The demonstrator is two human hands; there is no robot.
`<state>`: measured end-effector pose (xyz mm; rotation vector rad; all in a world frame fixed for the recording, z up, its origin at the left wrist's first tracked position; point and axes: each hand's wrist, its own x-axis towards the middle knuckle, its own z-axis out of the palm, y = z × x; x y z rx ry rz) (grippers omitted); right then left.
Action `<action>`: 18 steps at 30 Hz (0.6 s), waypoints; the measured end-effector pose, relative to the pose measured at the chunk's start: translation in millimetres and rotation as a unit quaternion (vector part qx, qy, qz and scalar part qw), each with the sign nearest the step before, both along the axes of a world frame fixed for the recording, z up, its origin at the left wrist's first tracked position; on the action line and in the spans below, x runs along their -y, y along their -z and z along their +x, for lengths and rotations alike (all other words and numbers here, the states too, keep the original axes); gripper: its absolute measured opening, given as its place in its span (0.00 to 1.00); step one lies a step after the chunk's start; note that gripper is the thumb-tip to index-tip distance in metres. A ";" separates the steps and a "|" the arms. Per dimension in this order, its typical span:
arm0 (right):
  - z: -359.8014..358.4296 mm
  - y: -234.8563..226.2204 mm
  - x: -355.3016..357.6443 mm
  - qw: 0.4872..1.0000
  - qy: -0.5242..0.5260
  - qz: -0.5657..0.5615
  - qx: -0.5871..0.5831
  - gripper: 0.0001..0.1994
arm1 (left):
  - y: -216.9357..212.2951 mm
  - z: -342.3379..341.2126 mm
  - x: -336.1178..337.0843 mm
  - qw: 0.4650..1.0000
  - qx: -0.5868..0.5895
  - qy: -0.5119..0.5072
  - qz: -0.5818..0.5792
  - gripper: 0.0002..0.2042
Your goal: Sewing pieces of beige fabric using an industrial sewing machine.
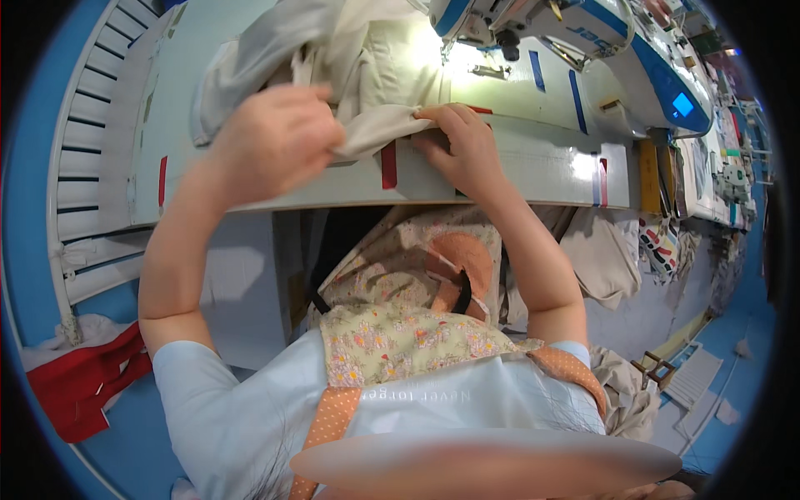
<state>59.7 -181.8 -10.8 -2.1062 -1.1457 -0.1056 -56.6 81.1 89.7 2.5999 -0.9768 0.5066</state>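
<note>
A bunched pale beige garment (379, 71) lies on the white sewing table (292, 193), reaching under the lit head of a sewing machine (583, 33). My right hand (462, 150) pinches the garment's near edge between thumb and fingers, just left of the needle area. Over the garment's left part, my left hand (271, 146) is raised with its fingers curled; motion blurs it. Whether those fingers grip any cloth cannot be made out. Parts of the garment's folds are hidden behind the left hand.
Red tape (389, 165) and blue tape strips (577, 102) mark the tabletop. A white slatted rack (83, 150) borders the table's left end. Red cloth (87, 383) lies low on the left. Beige cloth (600, 254) hangs below the table at right, near a yellow box side (650, 175).
</note>
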 end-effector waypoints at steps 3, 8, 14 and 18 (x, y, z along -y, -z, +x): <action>-29.3 -4.1 4.0 0.998 -0.013 0.045 0.046 0.19 | 5.8 -36.9 38.3 1.000 -0.012 -0.011 0.011 0.07; -78.4 -21.0 19.8 0.978 -0.025 0.065 0.197 0.21 | 17.3 -55.0 71.3 0.998 0.055 -0.017 -0.012 0.07; -104.4 -30.3 28.8 0.961 -0.055 0.104 0.250 0.15 | 44.5 -80.7 107.4 0.987 0.157 -0.018 -0.033 0.06; -105.0 -39.7 35.2 0.961 -0.037 0.161 0.223 0.14 | 70.3 -90.9 163.5 0.946 -0.080 0.066 -0.306 0.06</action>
